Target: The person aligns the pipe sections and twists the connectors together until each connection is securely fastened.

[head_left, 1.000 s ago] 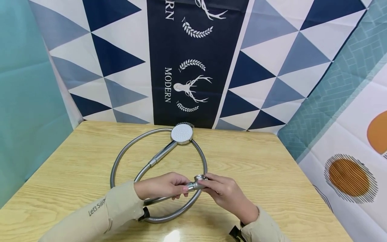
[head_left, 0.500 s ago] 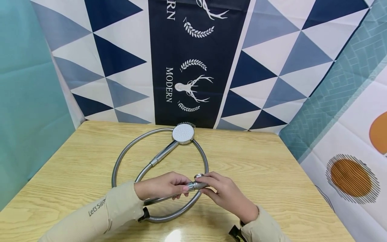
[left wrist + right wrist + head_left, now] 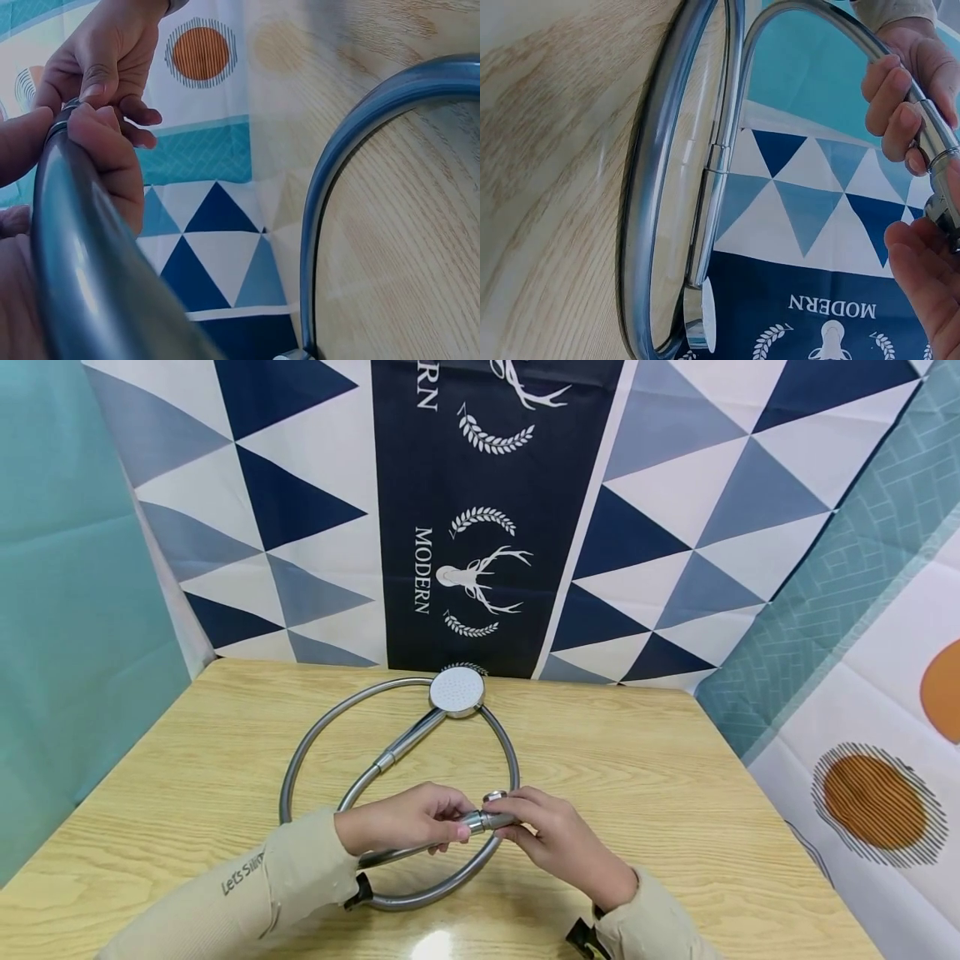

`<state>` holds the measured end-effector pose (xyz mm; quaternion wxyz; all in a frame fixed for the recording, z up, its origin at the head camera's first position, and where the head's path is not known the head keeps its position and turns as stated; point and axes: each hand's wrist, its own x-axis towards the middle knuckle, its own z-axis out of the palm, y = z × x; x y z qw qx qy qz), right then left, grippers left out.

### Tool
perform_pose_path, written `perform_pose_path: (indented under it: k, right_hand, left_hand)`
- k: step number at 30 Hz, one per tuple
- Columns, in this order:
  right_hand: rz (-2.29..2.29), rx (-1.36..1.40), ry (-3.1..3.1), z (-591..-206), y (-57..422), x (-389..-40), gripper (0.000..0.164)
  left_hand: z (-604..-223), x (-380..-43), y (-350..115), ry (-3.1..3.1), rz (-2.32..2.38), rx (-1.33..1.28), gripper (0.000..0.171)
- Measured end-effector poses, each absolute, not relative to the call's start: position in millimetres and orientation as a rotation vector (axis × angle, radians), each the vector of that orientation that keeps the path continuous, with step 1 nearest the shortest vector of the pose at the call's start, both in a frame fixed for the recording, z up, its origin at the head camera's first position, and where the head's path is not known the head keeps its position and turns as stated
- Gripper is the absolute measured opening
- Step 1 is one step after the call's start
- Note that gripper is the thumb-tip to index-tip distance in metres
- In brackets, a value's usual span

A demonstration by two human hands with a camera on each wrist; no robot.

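Above the table, my left hand (image 3: pixel 420 818) grips the end of a grey metal shower hose (image 3: pixel 288 772) just behind its chrome end nut (image 3: pixel 932 133). My right hand (image 3: pixel 558 843) holds a small chrome fitting (image 3: pixel 941 211) with a round side outlet (image 3: pixel 494 796), which is lined up with the nut and meets it. Part of the fitting is hidden by the right fingers. A hand shower (image 3: pixel 457 691) with a round white face lies at the back of the table, its handle joined to the hose's other end.
The hose lies in a wide loop on the wood-grain table (image 3: pixel 622 760), passing under both hands. Patterned cloth (image 3: pixel 315 510) hangs behind the table, with teal cloth (image 3: pixel 67 610) at the left and a printed sheet (image 3: pixel 862 777) at the right.
The right fingers have shifted around the fitting, and its round outlet has turned a little. The left hand keeps its grip on the hose end. The hand shower stays put.
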<state>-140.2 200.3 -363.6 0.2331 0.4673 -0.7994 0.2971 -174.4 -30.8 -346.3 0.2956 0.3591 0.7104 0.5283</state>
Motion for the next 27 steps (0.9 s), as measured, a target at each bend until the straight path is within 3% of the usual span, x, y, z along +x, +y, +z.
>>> perform_pose_path:
  k: [10,27]
  right_hand:
    - [0.794,1.258,-2.179,-366.7,199.0,-140.2,0.037]
    - [0.787,1.247,-2.174,-367.4,200.1,-140.8,0.042]
  left_hand:
    - [-345.6,-176.9,-35.0,1.835,1.374,0.964,0.024]
    - [-348.5,-178.5,-33.2,1.845,1.416,0.953,0.022]
